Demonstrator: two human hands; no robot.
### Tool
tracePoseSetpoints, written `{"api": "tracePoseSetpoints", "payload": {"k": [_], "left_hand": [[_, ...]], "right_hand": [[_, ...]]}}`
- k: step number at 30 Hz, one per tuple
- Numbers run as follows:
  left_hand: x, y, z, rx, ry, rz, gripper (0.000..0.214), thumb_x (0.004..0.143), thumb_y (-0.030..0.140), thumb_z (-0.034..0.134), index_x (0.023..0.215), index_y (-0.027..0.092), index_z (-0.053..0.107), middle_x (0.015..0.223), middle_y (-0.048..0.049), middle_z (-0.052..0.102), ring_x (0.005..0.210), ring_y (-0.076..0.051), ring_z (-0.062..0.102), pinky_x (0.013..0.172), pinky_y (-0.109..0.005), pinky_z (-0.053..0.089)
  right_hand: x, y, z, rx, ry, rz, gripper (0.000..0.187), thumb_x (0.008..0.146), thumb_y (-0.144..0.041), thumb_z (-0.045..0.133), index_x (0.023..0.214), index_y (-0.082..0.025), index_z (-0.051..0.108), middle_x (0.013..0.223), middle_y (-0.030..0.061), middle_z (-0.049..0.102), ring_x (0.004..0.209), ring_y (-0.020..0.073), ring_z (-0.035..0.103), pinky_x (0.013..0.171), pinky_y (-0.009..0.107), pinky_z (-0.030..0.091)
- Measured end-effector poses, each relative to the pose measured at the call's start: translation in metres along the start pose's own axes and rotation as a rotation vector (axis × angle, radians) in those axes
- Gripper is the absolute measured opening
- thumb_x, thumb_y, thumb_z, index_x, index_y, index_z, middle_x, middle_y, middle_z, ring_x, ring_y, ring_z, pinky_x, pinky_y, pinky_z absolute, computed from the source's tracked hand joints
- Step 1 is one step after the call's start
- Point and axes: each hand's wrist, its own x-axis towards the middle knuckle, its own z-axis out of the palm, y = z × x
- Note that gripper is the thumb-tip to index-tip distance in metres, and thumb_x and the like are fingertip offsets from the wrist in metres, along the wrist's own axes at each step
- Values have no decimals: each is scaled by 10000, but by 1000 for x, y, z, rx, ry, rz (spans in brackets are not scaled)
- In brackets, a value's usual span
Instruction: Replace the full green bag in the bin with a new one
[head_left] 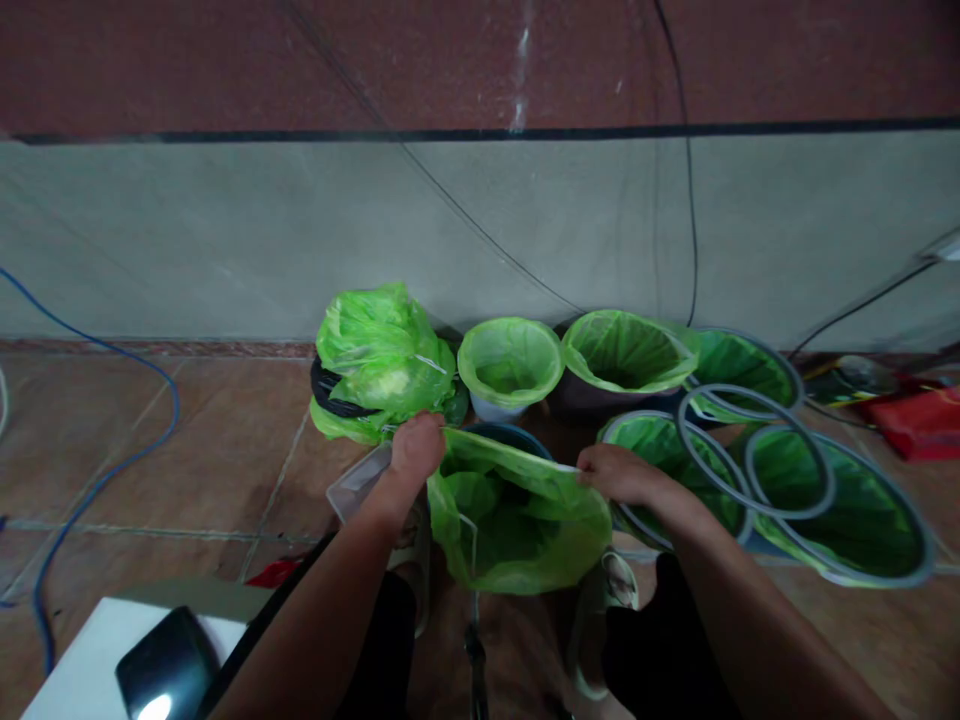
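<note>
My left hand pinches the near rim of a bright green plastic bag, and my right hand grips its other edge. The bag sags open over a dark teal bin, whose rim shows just behind it. A translucent plastic piece sticks out beside my left hand. Right of my right hand lie green bag liners stretched on grey hoops. Two green-lined bins stand along the wall, and a crumpled green bag sits over a black coil.
A grey wall rises behind the tiled floor. A blue cable runs along the left. Red packaging lies at the right. A white box with a dark object sits at the lower left, and my shoes show below.
</note>
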Motion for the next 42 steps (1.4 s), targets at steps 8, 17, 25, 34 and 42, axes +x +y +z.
{"api": "tracePoseSetpoints", "payload": {"k": [8,17,25,34,42], "left_hand": [[-12,38,2,-100,23,135,272,924,208,452,1069,205,682,1074,-64,707,949,-180,666,882,-274,476],[-13,39,13,-100,-19,189,249,922,202,452,1049,179,665,1047,-78,707,968,-191,662,891,-281,478],[-6,21,16,-40,-53,89,297,841,120,472,1038,184,686,1045,-79,705,972,-191,664,879,-267,484],[-3,3,10,25,-83,14,342,797,79,469,1017,162,717,986,-135,709,1004,-258,647,861,-330,484],[-4,14,19,-40,-22,145,355,851,262,545,1183,240,667,1202,-92,665,1137,-275,576,972,-405,428]], "right_hand": [[11,-49,27,171,345,-276,659,764,-361,697,1366,-165,515,1326,130,593,1197,246,564,1009,348,424],[14,-68,31,108,407,-86,250,905,-251,477,915,-204,723,886,74,746,823,195,672,749,264,438],[13,-47,8,226,429,48,230,877,-210,508,864,-178,735,700,50,722,702,166,652,680,244,422],[20,-33,17,-73,329,71,292,900,-246,471,852,-155,744,873,148,740,832,239,676,688,292,409],[26,-36,29,100,272,-1,250,886,-266,500,813,-172,720,794,69,717,723,158,622,611,242,362]]}}
